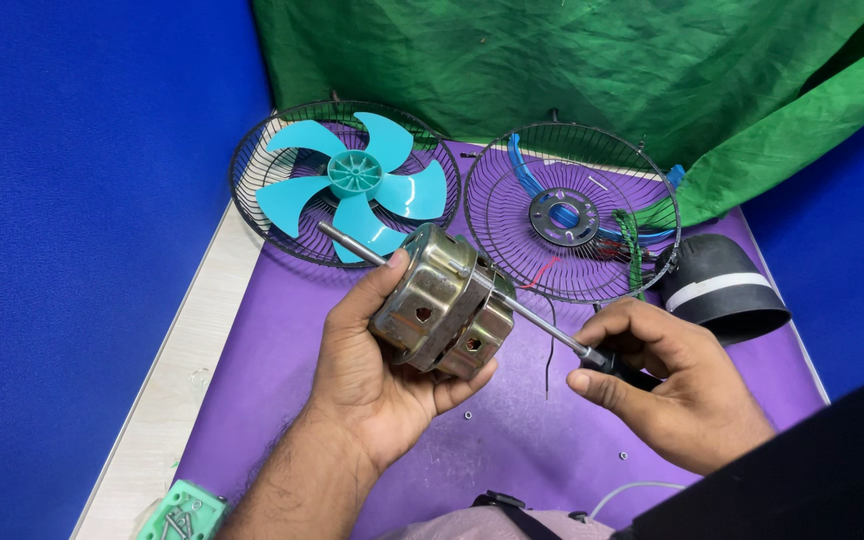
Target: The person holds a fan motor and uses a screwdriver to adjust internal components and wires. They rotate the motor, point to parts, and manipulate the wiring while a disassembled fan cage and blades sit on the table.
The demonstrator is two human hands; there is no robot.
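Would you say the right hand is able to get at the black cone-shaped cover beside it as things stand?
Probably not freely: the right hand grips a screwdriver, though the black cover lies close with nothing between.

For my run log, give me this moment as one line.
left hand: holds fan motor | right hand: holds screwdriver, tip at motor | behind: bladed grille, empty grille

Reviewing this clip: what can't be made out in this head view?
- Screwdriver tip: hidden behind the motor held in the left hand.
- Screwdriver handle: mostly covered by the right hand.
- Small screws on the purple mat: too small to tell their type.
- Green part: cut off by the bottom edge.
- Black cover: its inside faces away.
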